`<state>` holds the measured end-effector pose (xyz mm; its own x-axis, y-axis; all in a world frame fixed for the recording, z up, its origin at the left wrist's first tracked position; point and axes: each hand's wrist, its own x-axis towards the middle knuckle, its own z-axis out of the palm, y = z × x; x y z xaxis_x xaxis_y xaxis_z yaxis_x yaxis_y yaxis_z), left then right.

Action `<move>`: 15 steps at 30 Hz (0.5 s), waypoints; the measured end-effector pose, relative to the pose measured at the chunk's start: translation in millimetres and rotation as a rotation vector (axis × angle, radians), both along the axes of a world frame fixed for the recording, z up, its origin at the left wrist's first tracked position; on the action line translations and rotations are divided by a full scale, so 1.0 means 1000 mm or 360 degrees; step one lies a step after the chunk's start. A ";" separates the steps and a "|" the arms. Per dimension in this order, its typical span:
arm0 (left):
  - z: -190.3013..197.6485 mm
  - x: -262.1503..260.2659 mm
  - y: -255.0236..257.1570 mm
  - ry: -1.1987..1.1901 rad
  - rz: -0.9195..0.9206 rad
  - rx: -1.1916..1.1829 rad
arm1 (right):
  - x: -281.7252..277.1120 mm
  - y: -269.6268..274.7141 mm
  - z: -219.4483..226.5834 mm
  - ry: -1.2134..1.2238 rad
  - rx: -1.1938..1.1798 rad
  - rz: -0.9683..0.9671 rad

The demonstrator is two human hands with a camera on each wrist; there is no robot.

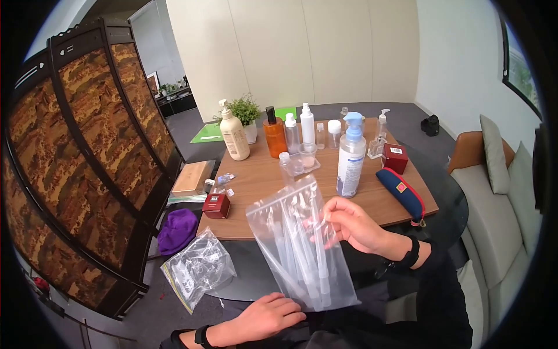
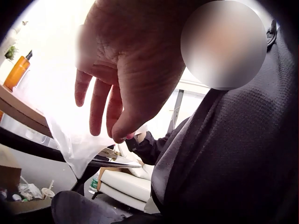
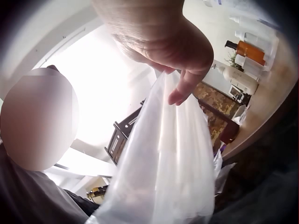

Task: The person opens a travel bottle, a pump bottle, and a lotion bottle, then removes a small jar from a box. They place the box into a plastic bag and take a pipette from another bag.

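Note:
A clear zip bag (image 1: 337,294) hangs in front of me above the near table edge. Inside it stand several long, slim translucent tubes (image 1: 299,244), perhaps droppers. My right hand (image 1: 360,228) pinches the bag's right side between thumb and fingers. In the right wrist view the bag (image 3: 140,186) drapes down from the thumb (image 3: 180,93). My left hand (image 1: 264,317) is at the bag's lower left corner, palm down with relaxed fingers. The left wrist view has this hand (image 2: 126,84) with fingers loosely extended, gripping nothing, the bag's pale film (image 2: 70,144) beyond it.
On the wooden board (image 1: 256,203) stand several bottles, including a blue-topped pump bottle (image 1: 350,168), an amber bottle (image 1: 274,136) and a cream pump bottle (image 1: 234,136). A navy pouch (image 1: 401,192) and a dark red box (image 1: 216,206) lie nearer. A crumpled clear bag (image 1: 200,270) and purple cloth (image 1: 177,231) sit left.

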<state>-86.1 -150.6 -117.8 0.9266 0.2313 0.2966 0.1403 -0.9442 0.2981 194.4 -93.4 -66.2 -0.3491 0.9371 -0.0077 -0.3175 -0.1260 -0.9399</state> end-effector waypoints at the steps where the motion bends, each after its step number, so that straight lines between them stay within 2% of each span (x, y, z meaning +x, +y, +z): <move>1: -0.001 0.000 0.002 -0.0014 -0.0005 -0.0016 | 0.002 0.001 0.002 0.0087 0.0008 0.0002; 4: -0.007 -0.002 0.016 -0.0081 0.0276 -0.0060 | 0.005 0.001 0.008 0.0228 -0.0024 -0.0063; 5: -0.008 -0.001 0.023 -0.0222 0.0396 -0.0313 | 0.005 0.000 0.010 0.0258 -0.0083 -0.0098; 8: -0.003 -0.008 0.039 -0.0468 0.0704 -0.0484 | 0.008 0.001 0.003 0.0377 -0.0201 -0.0045; 10: 0.010 -0.011 0.046 -0.0504 0.0941 -0.0663 | 0.007 0.002 -0.002 0.0375 -0.0184 0.0075; 14: 0.029 -0.012 0.057 -0.0690 0.1079 -0.0481 | 0.003 0.001 0.000 0.0389 -0.0212 0.0147; 15: 0.027 -0.009 0.056 -0.0851 0.1048 -0.0609 | 0.002 -0.001 0.002 0.0454 -0.0226 0.0155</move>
